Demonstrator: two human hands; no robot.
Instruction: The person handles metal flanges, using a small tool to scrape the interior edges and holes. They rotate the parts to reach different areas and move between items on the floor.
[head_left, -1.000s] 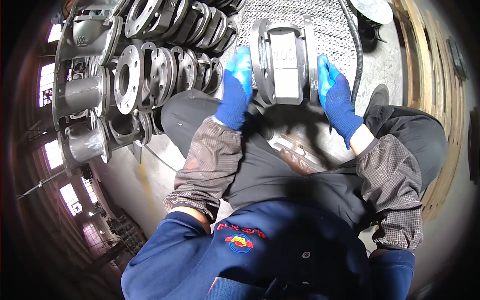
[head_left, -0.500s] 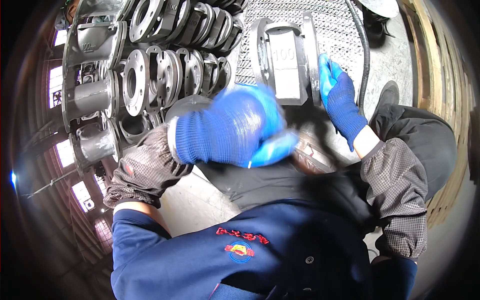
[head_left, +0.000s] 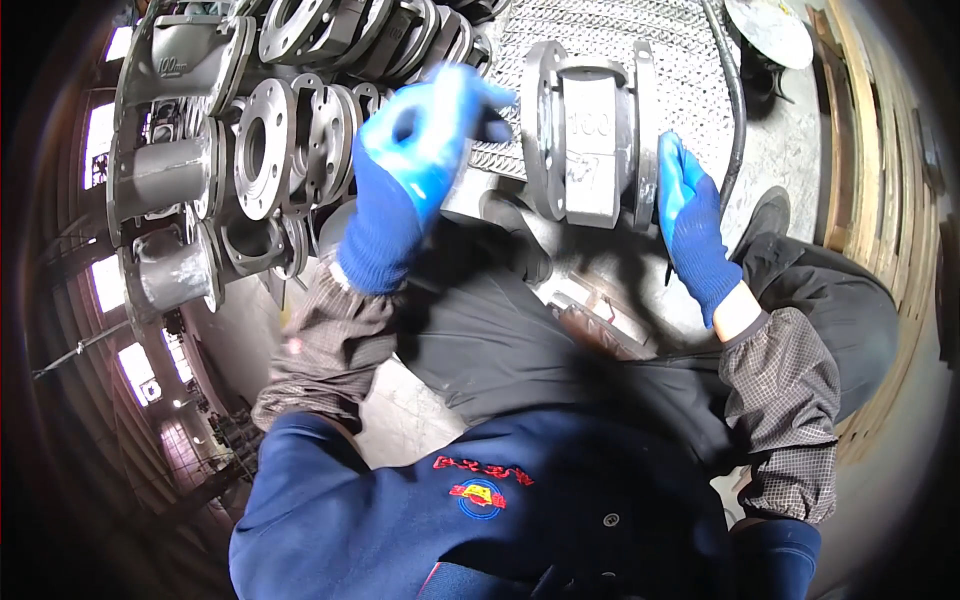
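Directly beyond a seated worker's dark trousers (head_left: pixel 830 295), a grey metal casting (head_left: pixel 592 135) with a round flange on either side and a boxy middle stands at the near edge of a pale grey bench (head_left: pixel 690 40) with a crisscross-textured top. The worker's right hand (head_left: pixel 692 205), in a blue knitted glove with a lighter coated palm, is flattened wide, fingers straight and together, along the casting's right flange (head_left: pixel 645 135); whether the palm touches the metal cannot be told. The left hand (head_left: pixel 425 165), gloved alike and blurred, is raised to the left of the casting, apart from it, fingers bent; whether its grip holds anything cannot be told. Farther left, rows of grey flanged castings (head_left: pixel 165 180) stand stacked close together. A black ribbed hose (head_left: pixel 737 100) curves along the bench's right side, near a pale round disc (head_left: pixel 770 30), while light wooden slats (head_left: pixel 855 150) line the far right. Brown checked sleeve covers (head_left: pixel 790 370) wrap both forearms above a navy top (head_left: pixel 360 520) bearing red, yellow and blue embroidery (head_left: pixel 480 495)
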